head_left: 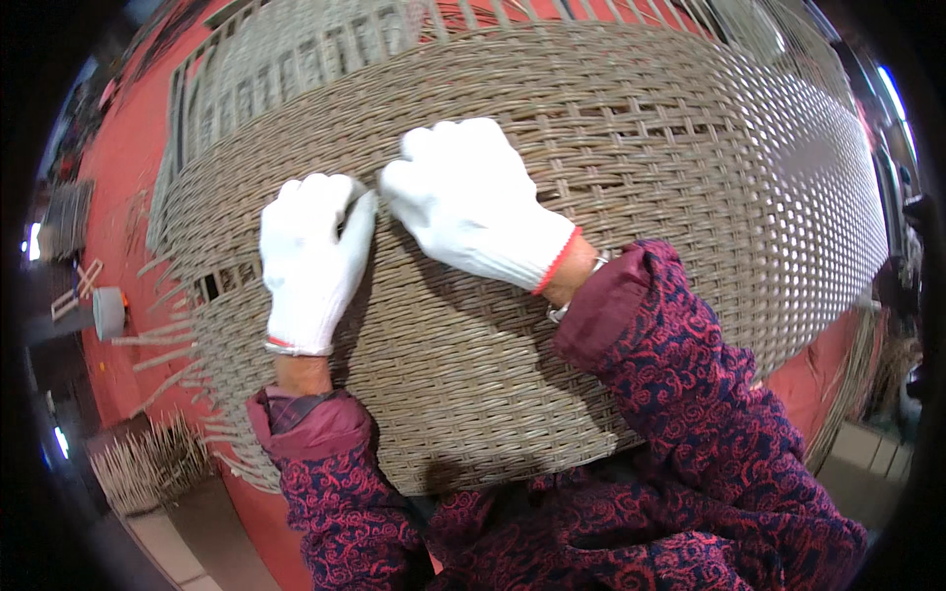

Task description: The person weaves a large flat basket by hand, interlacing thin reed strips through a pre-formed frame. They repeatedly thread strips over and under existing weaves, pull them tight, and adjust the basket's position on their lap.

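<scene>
A large brown-grey woven wicker panel [473, 364] spreads in front of me, with loose strand ends fraying out along its left edge. Both my hands wear white knitted gloves and rest on its weave, close together near the middle. My left hand [307, 256] has its fingers bent and pressed together, the thumb lying along the side toward the other hand. My right hand [478, 192] is closed, knuckles up, just right of it and a little farther away. Whatever the fingertips pinch is hidden beneath the gloves.
Gaps show in the weave at the panel's upper right and left. Under it lies a red surface [113, 187]. At far left sits a grey roll [108, 313]. A bundle of cut strands [158, 463] stands at lower left; more long strands [852, 379] lie at right.
</scene>
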Demonstrator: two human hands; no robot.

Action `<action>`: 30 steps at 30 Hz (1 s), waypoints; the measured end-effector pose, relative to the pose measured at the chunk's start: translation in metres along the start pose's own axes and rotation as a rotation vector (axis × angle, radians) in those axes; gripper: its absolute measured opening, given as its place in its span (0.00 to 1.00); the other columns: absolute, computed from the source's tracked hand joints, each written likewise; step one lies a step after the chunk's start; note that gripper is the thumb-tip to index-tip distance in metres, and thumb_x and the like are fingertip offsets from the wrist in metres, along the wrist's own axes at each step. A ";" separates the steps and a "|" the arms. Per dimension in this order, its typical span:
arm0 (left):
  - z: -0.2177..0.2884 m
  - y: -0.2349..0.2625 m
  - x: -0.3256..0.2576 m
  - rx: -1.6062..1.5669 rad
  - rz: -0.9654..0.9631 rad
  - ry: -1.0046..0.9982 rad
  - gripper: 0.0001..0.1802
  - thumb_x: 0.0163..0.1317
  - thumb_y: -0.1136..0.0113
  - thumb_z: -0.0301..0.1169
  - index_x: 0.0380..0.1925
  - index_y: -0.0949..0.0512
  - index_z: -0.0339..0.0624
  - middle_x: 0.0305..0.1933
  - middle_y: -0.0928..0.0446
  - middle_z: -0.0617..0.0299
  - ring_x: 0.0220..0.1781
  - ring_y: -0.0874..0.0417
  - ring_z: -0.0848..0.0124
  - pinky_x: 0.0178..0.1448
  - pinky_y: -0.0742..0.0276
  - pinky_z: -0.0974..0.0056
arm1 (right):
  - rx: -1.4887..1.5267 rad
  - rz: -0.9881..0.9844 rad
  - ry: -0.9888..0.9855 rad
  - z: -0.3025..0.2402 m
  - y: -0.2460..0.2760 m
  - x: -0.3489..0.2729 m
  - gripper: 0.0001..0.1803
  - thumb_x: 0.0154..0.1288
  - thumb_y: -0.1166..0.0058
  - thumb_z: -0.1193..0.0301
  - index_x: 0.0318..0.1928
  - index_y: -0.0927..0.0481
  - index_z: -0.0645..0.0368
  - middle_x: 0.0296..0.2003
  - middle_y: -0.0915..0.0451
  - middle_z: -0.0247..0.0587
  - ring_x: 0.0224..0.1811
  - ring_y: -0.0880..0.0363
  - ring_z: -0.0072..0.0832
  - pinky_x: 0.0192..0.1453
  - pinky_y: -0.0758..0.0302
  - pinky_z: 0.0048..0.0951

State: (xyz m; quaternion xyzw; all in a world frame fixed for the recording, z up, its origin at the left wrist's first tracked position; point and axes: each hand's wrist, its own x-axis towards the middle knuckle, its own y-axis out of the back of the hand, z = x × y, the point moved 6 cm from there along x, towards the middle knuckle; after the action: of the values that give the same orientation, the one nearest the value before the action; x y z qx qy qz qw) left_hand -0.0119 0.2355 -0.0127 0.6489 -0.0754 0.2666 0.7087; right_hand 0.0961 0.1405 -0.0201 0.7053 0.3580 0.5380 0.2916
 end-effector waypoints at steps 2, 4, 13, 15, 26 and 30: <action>-0.004 0.009 -0.005 -0.093 0.101 0.046 0.05 0.60 0.31 0.29 0.35 0.18 0.45 0.34 0.20 0.59 0.39 0.21 0.58 0.45 0.26 0.56 | 0.082 0.068 -0.022 0.000 0.005 0.000 0.08 0.62 0.38 0.65 0.31 0.20 0.53 0.30 0.22 0.40 0.36 0.20 0.41 0.42 0.26 0.42; -0.017 0.020 -0.018 -0.196 0.194 0.195 0.06 0.63 0.33 0.26 0.40 0.15 0.42 0.41 0.17 0.56 0.47 0.18 0.59 0.52 0.22 0.58 | 0.179 0.042 -0.061 0.002 0.007 0.000 0.05 0.60 0.36 0.68 0.34 0.18 0.53 0.33 0.20 0.39 0.39 0.19 0.41 0.43 0.24 0.42; -0.116 0.055 -0.068 0.196 0.247 0.242 0.13 0.66 0.38 0.25 0.49 0.15 0.45 0.52 0.16 0.55 0.57 0.18 0.56 0.63 0.23 0.56 | 0.109 -0.008 0.169 -0.033 -0.010 0.019 0.20 0.60 0.37 0.72 0.53 0.22 0.57 0.51 0.20 0.38 0.52 0.21 0.41 0.56 0.25 0.43; -0.140 0.063 -0.077 0.206 0.220 0.308 0.12 0.68 0.39 0.28 0.50 0.16 0.45 0.54 0.16 0.55 0.57 0.17 0.56 0.63 0.22 0.56 | 0.077 -0.024 0.222 -0.049 -0.029 0.035 0.19 0.61 0.38 0.70 0.52 0.22 0.56 0.48 0.21 0.38 0.51 0.21 0.40 0.55 0.25 0.42; -0.172 0.056 -0.087 0.214 0.129 0.406 0.11 0.72 0.42 0.39 0.42 0.17 0.46 0.42 0.18 0.56 0.46 0.18 0.53 0.52 0.23 0.51 | -0.001 -0.071 0.131 -0.087 -0.086 0.081 0.11 0.64 0.39 0.62 0.41 0.20 0.55 0.36 0.19 0.41 0.41 0.20 0.41 0.45 0.26 0.43; -0.168 0.061 -0.087 0.266 0.026 0.401 0.13 0.71 0.41 0.44 0.35 0.19 0.47 0.35 0.20 0.58 0.40 0.19 0.55 0.45 0.24 0.50 | 0.014 -0.141 0.191 -0.094 -0.089 0.080 0.12 0.64 0.40 0.61 0.32 0.18 0.56 0.30 0.19 0.41 0.36 0.19 0.41 0.42 0.25 0.44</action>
State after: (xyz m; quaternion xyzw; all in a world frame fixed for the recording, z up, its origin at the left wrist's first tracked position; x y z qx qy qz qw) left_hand -0.1550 0.3736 -0.0236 0.6696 0.0942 0.4070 0.6141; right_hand 0.0012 0.2595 -0.0236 0.6257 0.4368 0.5784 0.2882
